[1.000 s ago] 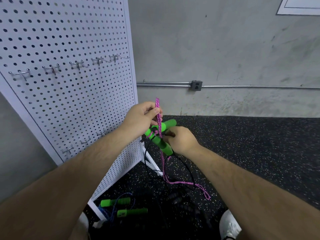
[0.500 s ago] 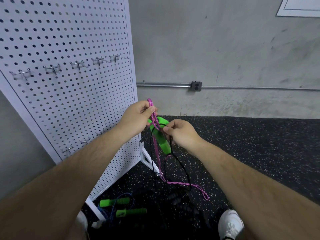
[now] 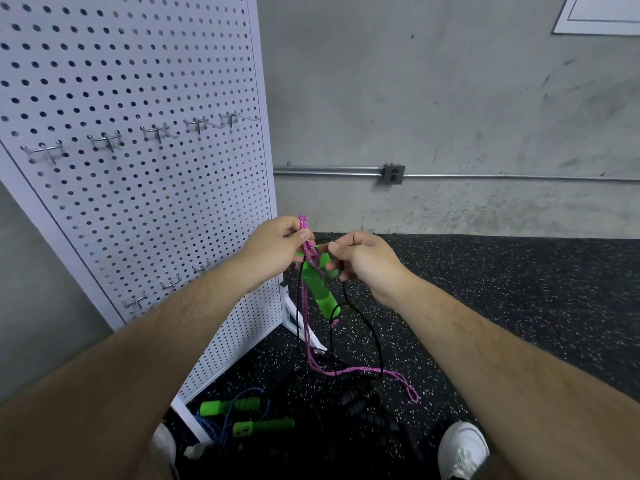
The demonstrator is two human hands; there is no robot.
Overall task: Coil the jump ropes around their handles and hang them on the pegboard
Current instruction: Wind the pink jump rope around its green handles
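My left hand (image 3: 277, 249) pinches a fold of pink jump rope (image 3: 306, 308), whose strands hang down and trail onto the floor. A green handle (image 3: 320, 294) hangs tilted just below both hands. My right hand (image 3: 363, 259) is curled beside it, pinching a thin black cord (image 3: 346, 317) that loops downward; a second green handle end shows under its fingers. The white pegboard (image 3: 145, 188) stands at the left with a row of bare metal hooks (image 3: 107, 140).
On the speckled black floor by my feet lie two more green handles (image 3: 246, 415) with a blue rope (image 3: 221, 420). Lower hooks (image 3: 169, 284) stick out of the pegboard near my left forearm. A concrete wall with a conduit and outlet (image 3: 393, 173) runs behind.
The green handle has swung from slanting across between my hands to hanging downward. My right hand rose from gripping the handle to pinching the black cord near the top.
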